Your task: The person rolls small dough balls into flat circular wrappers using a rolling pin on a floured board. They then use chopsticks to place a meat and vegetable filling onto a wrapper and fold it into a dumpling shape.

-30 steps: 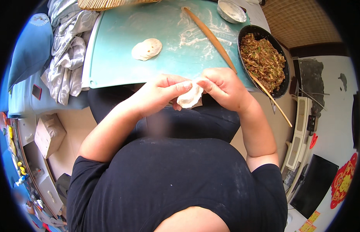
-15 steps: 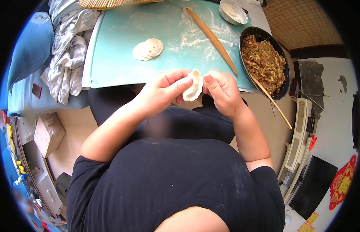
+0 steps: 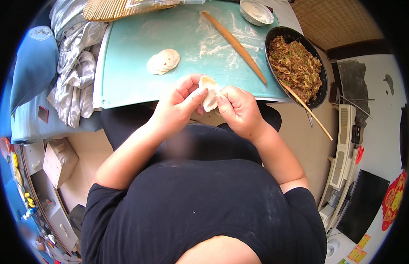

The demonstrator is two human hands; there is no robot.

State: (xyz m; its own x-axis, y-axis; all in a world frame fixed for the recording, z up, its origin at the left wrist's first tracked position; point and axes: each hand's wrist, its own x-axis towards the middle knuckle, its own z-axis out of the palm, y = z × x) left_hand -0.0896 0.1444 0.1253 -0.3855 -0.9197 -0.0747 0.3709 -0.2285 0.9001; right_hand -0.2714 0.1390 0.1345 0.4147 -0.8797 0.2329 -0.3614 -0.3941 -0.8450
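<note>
A floury white dumpling wrapper (image 3: pixel 209 97), curved into a cup, is held between my hands just off the near edge of the mat. My left hand (image 3: pixel 183 104) wraps round its left side, thumb pressed on the dough. With thumb and fingers together, my right hand (image 3: pixel 240 110) pinches its right edge. Whether any filling lies inside is hard to see. Beyond my left hand, a small stack of flat round wrappers (image 3: pixel 164 61) lies on the teal mat (image 3: pixel 125 46).
A black pan (image 3: pixel 324 90) of chopped filling (image 3: pixel 296 70) stands at the right, chopsticks (image 3: pixel 310 115) leaning over its rim. A wooden rolling pin (image 3: pixel 235 46) lies diagonally on the floury mat. Farther back are a flour bowl (image 3: pixel 257 20) and a woven tray (image 3: pixel 110 11).
The wrapper has tilted and shows more of its hollow. My right hand's fingertips have shifted along its right edge. The whole view has shifted slightly.
</note>
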